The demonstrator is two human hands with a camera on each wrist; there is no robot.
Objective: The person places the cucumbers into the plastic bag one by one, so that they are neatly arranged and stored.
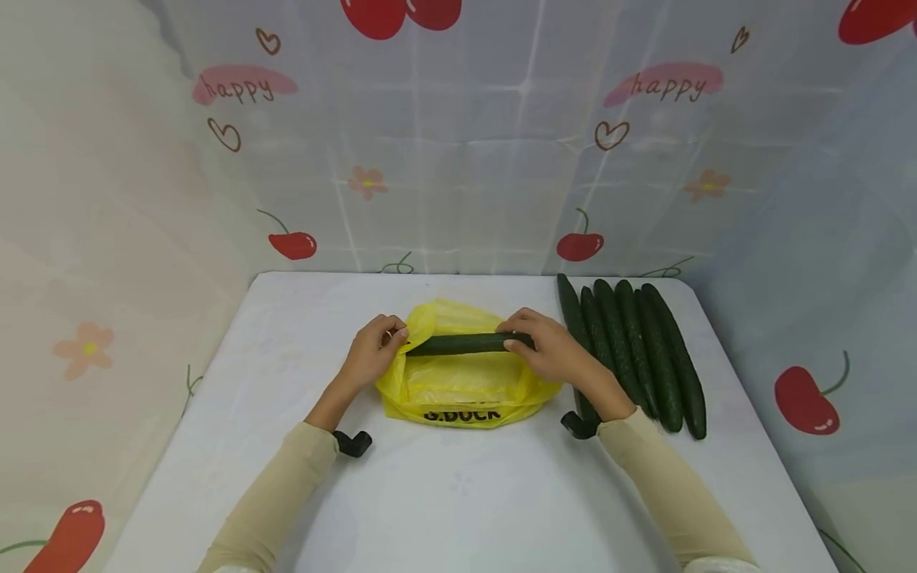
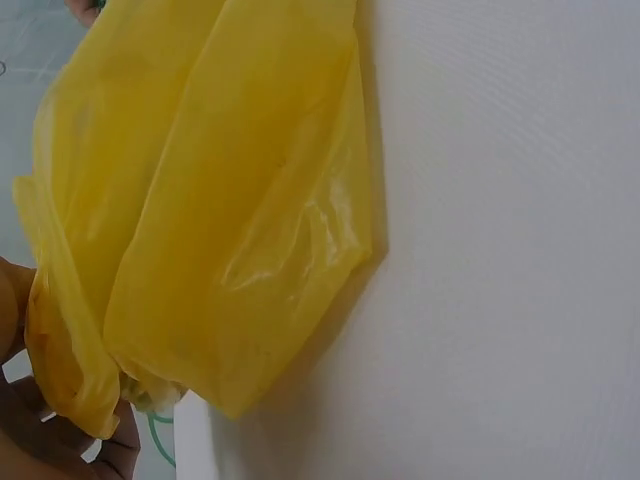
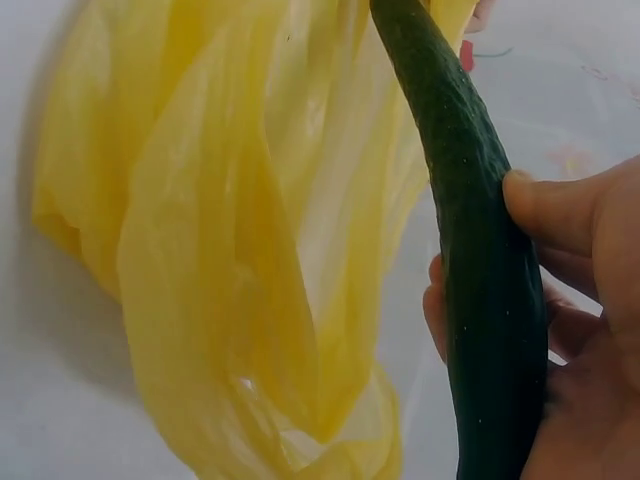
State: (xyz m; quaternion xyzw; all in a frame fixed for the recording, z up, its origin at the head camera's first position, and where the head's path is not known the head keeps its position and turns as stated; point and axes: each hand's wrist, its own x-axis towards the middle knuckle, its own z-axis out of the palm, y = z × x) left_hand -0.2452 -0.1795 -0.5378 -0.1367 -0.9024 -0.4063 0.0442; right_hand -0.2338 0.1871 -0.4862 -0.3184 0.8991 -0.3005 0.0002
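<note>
A yellow plastic bag [image 1: 466,390] with dark lettering lies in the middle of the table, its mouth spread apart. My left hand [image 1: 374,348] pinches the bag's left rim, and the left wrist view shows its fingers curled at the yellow film [image 2: 75,350]. Across the bag's mouth lies a dark green cucumber [image 1: 458,344], held level. My right hand [image 1: 548,346] grips the cucumber's right end. In the right wrist view, thumb and fingers close round the cucumber [image 3: 480,230] beside the bag [image 3: 230,250]. The cucumber's left tip is hidden behind the bag's rim.
Several more cucumbers [image 1: 645,350] lie side by side at the table's right, partly behind my right forearm. The white table [image 1: 458,493] meets a printed curtain [image 1: 458,159] at the back. Black wrist mounts [image 1: 353,444] stick out from both sleeves.
</note>
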